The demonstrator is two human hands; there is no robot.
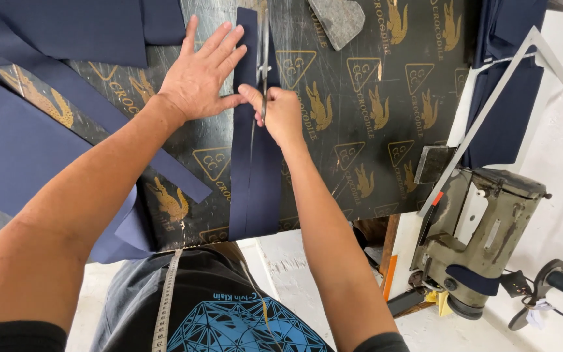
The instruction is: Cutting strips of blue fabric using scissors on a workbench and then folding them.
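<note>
Right hand (280, 112) closed on scissors (263, 58); left hand (198, 78) spread flat beside them, pinning navy strip (254, 176). Slit behind the fingers; uncut ahead.

Old sewing machine (483, 241) stands right of the black printed board (360, 104). Metal square ruler (490, 111) leans across navy cloth. Measuring tape (166, 300) hangs at chest.

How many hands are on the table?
2. The left hand presses flat on the navy fabric strip; the right hand works scissors along it. None look hidden.
</note>
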